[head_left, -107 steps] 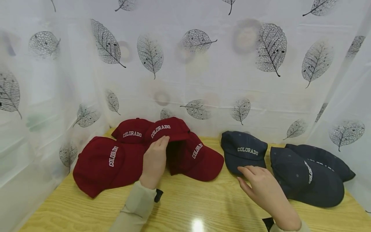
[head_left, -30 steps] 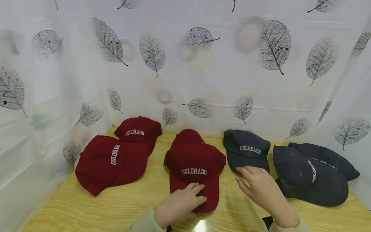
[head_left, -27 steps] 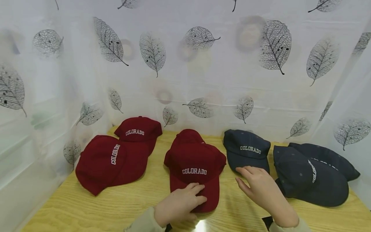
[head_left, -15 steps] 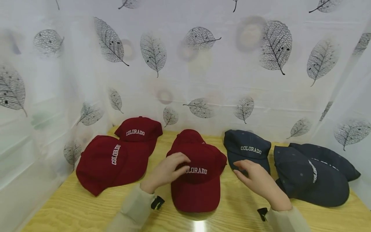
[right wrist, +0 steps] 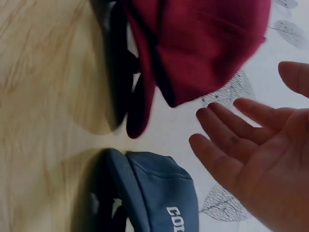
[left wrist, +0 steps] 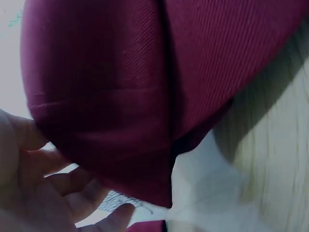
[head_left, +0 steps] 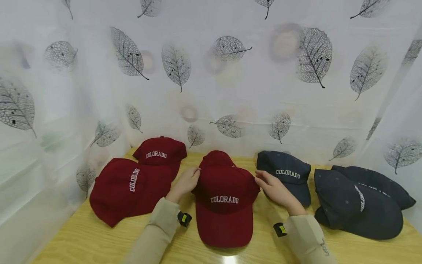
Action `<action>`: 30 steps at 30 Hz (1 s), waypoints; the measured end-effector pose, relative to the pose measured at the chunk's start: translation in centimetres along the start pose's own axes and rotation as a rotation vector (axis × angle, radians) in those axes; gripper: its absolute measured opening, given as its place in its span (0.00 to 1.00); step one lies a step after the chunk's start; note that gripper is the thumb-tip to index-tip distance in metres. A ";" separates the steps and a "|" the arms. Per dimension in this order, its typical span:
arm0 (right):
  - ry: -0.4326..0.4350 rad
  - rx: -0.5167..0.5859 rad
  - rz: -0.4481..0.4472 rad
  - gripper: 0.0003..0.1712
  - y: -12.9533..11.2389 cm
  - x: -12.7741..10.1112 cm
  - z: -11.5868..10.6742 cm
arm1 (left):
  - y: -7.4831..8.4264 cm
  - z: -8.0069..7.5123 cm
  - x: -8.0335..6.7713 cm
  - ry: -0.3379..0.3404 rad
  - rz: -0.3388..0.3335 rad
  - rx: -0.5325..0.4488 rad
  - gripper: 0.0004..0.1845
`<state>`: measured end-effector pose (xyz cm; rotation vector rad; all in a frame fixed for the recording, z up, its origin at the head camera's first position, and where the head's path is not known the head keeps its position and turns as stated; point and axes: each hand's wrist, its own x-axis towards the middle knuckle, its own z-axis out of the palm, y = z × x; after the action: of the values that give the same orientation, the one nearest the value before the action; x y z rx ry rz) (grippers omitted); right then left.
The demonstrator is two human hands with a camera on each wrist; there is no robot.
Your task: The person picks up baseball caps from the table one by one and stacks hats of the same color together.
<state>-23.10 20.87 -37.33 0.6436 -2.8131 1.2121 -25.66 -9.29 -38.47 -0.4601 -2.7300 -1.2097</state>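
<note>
the left hand is placed at the upper left edge of a dark red fabric baseball cap on the yellow wooden desk; whether the cap is pinched cannot be told. the right hand is held released just beside the opposite edge. a second red cap is partly hidden behind; two more red caps are laid leftward, three navy fabric caps rightward.

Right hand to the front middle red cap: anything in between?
Nothing, just a narrow bare gap. The right wrist view shows the right hand apart from the front middle red cap, with only leaf-print curtain behind.
</note>
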 end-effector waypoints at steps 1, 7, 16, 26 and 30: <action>-0.017 0.013 0.014 0.27 0.1 0.2 0.2 | -0.1 0.2 0.1 -0.010 0.006 -0.006 0.12; -0.073 0.112 0.041 0.27 0.2 0.5 0.7 | 0.1 0.3 -0.1 -0.061 0.040 -0.229 0.10; -0.139 0.308 -0.083 0.16 -0.1 0.5 0.0 | 2.4 -0.2 -0.6 -0.137 0.183 -0.578 0.09; -0.213 0.570 -0.199 0.14 -0.8 -0.4 -0.9 | 3.0 -0.5 -0.7 -0.172 0.185 -0.614 0.09; -0.187 0.532 -0.174 0.15 -0.9 -0.4 -1.0 | 2.9 -0.5 -0.6 -0.207 0.163 -0.579 0.09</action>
<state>-22.51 21.18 -36.10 1.0431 -2.4863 1.9679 -24.15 -8.01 -36.23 -0.8878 -2.3855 -1.9945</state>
